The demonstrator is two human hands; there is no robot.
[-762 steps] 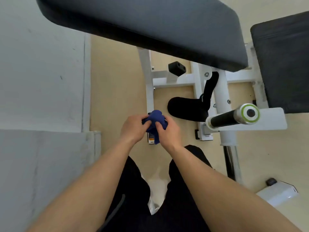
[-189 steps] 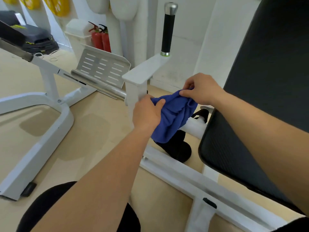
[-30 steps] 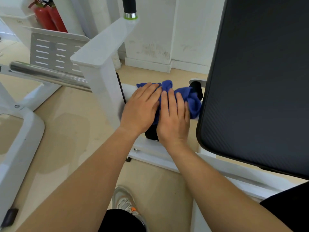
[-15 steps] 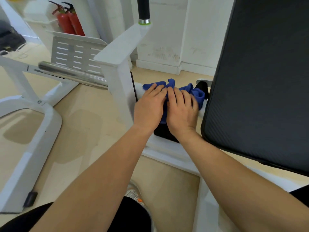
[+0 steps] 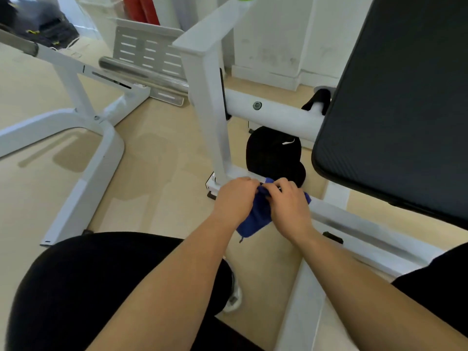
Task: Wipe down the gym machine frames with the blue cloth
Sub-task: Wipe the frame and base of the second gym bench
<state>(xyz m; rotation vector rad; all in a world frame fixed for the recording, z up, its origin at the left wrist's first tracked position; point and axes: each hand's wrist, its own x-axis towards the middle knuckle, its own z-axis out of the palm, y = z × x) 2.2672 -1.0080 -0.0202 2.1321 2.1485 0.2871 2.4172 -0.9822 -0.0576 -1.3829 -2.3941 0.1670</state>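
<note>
The blue cloth [image 5: 254, 216] is bunched between both hands, low down over the white base beam [image 5: 359, 224] of the gym machine. My left hand [image 5: 235, 200] grips its left part with curled fingers. My right hand [image 5: 288, 202] pinches the top of the cloth from the right, and a fold hangs below the hands. Just behind my left hand rises the white upright post [image 5: 212, 117]. The white round crossbar [image 5: 273, 115] higher up is bare.
A large black back pad [image 5: 395, 97] fills the right side. A black roller pad [image 5: 274, 155] sits under the crossbar. A second white machine frame [image 5: 83, 138] stands on the beige floor at left, with a chrome bar [image 5: 141, 72] and slotted footplate [image 5: 149, 49] behind.
Both hands left the round crossbar, where they pressed the cloth flat, and came down with it to the base beam. They now hold the cloth bunched between curled fingers.
</note>
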